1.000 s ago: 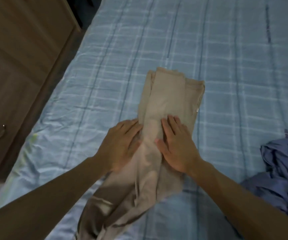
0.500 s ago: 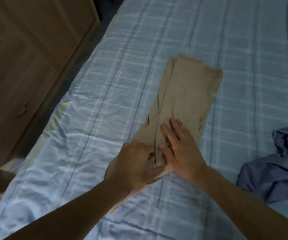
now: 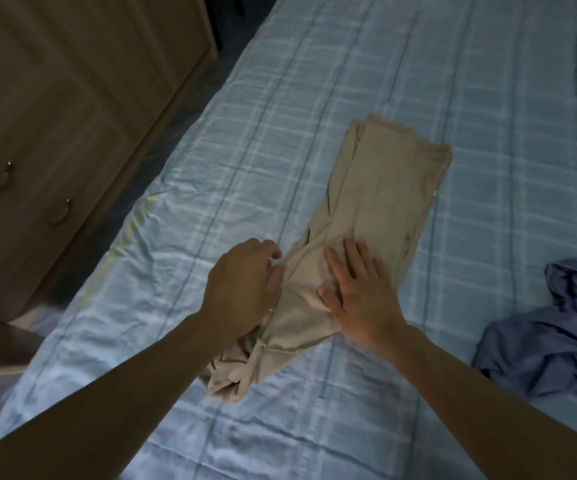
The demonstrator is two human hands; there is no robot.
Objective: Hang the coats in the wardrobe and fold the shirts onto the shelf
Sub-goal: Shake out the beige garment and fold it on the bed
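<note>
Mid-frame on the bed (image 3: 349, 81), the beige shirt (image 3: 384, 188) is folded lengthwise only. The right hand (image 3: 359, 292) presses it with straight fingers, and the left hand (image 3: 242, 289) seems to pinch its edge. The blue garment (image 3: 550, 341) at right awaits.

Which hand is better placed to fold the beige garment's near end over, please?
Probably the left hand: its curled fingers sit at the near left edge of the beige garment, while the right hand lies flat, pinning the middle.
</note>
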